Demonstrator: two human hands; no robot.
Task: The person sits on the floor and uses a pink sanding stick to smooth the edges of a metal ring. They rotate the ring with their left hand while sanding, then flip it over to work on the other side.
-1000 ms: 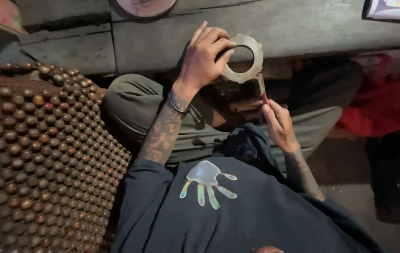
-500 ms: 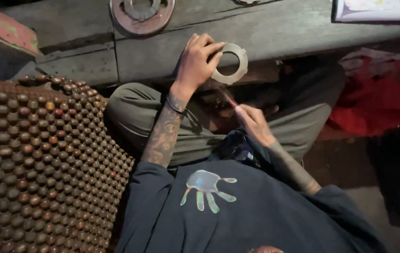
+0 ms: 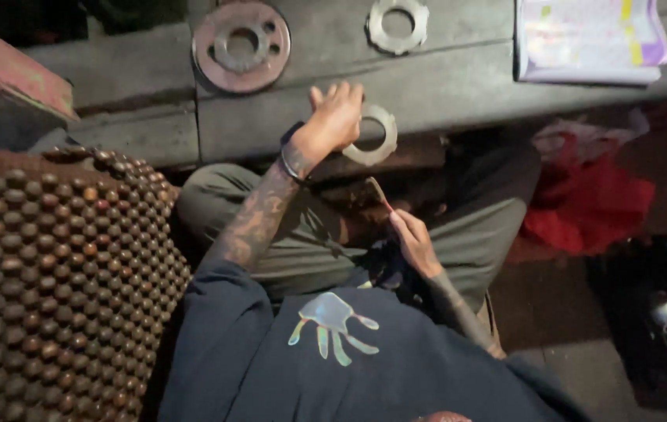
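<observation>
**Grey metal ring at the edge of the surface, under the left hand**

Grey and toothed along its rim, the metal ring (image 3: 370, 135) sits at the near edge of the concrete surface (image 3: 458, 86), partly hanging in front of its lip. The left hand (image 3: 337, 117) is right on it: the fingers curl over the ring's left side and hold it there, while the thumb sticks up and away. A dark bracelet circles that wrist, and the tattooed forearm runs down toward the lap.

The right hand (image 3: 414, 242) is lower and nearer the body, well apart from the ring. It pinches a slim stick-like tool (image 3: 380, 195) between thumb and fingers, with the tool's free end slanting up toward the ring without reaching it. What kind of tool it is cannot be told in the dim light.

Farther back on the surface lie a rusty round disc (image 3: 241, 45) with holes, up and left of the left hand, and a second toothed ring (image 3: 397, 25), straight behind the held one. A pale printed booklet (image 3: 591, 39) rests at the right. A beaded wooden seat cover (image 3: 52, 281) fills the left, and red cloth (image 3: 591, 203) lies beside the right knee.
</observation>
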